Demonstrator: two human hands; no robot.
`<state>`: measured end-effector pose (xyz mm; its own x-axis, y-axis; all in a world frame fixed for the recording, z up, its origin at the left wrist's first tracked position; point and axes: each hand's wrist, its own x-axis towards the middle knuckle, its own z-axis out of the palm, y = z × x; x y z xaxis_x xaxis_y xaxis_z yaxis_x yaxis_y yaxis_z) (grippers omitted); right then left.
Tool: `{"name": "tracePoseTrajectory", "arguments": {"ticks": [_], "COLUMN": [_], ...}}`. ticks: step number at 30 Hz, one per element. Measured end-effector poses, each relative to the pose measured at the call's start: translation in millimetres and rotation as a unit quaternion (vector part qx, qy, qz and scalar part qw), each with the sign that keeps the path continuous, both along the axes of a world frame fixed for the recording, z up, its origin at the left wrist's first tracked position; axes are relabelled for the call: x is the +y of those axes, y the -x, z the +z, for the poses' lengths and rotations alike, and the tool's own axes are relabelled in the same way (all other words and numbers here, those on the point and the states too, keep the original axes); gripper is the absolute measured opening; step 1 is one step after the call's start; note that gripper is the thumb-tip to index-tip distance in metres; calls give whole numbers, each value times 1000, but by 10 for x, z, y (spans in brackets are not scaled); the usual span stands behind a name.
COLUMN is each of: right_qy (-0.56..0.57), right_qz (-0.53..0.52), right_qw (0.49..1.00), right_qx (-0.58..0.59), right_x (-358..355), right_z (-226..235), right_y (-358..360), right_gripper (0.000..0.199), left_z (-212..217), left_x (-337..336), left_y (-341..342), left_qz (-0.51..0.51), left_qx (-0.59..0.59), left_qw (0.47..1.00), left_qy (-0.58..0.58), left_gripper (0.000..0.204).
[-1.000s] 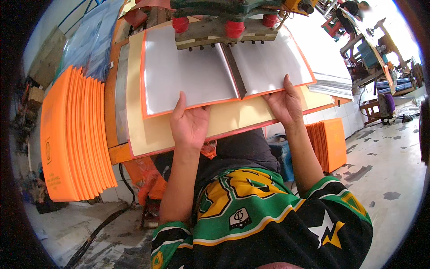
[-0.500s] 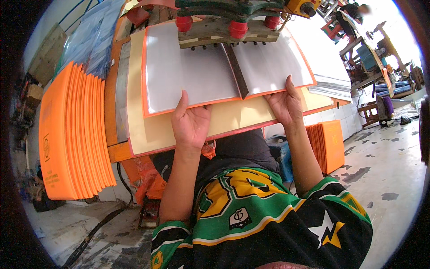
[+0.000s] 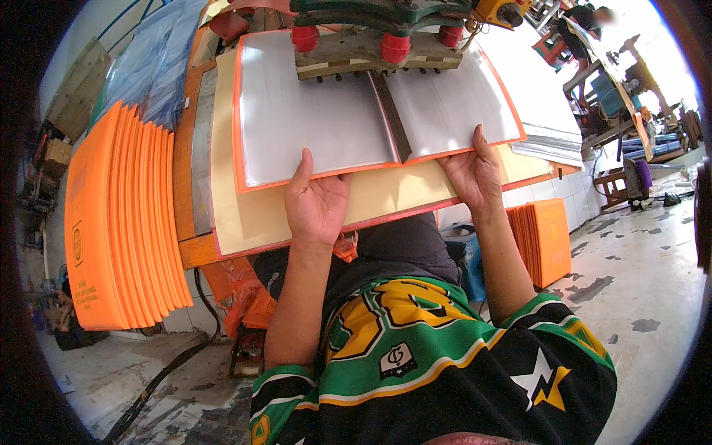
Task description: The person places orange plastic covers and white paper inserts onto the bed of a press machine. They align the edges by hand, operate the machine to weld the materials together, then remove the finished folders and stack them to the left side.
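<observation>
A folder with an orange border and whitish, shiny inner sheets lies spread open under a press head. Its near edge is held by my left hand, thumb on top and fingers tucked beneath. My right hand grips the same edge farther right, with the thumb over the sheet and the fingers mostly hidden underneath. Between the two halves runs a narrow dark bar, pointing toward me. Above the folder's far part sits the press head, which has red cylindrical posts and a green frame and hides the folder's far middle.
Below the folder is a cream board on an orange-edged table. A tall row of orange folders stands at the left, beside clear plastic sheets. More orange folders stand low at the right. White sheets are stacked right of the press.
The folder's left and right outer edges have shifted very slightly outward. My left hand has moved a touch to the right; both hands keep their hold on the near edge.
</observation>
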<state>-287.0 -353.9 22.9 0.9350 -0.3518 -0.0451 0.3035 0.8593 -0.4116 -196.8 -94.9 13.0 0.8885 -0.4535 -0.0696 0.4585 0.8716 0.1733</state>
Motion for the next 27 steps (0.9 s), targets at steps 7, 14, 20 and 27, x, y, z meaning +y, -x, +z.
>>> {"name": "tracePoseTrajectory", "arguments": {"ticks": [7, 14, 20, 27], "right_qy": [5, 4, -5, 5], "right_qz": [-4, -10, -4, -13], "right_qw": [1000, 1000, 1000, 1000], "right_qx": [10, 19, 10, 2], "right_x": [38, 17, 11, 21], "right_z": [56, 49, 24, 37], "right_y": [3, 4, 12, 22], "right_gripper": [57, 57, 56, 51], "left_z": [46, 68, 44, 36], "left_x": [-6, -8, -1, 6], "left_y": [16, 15, 15, 17], "left_qz": [-1, -7, -4, -2], "left_qx": [0, -4, 1, 3], "left_qw": [1000, 1000, 1000, 1000], "left_qy": [5, 15, 10, 11], "left_gripper": [41, 40, 40, 40]}}
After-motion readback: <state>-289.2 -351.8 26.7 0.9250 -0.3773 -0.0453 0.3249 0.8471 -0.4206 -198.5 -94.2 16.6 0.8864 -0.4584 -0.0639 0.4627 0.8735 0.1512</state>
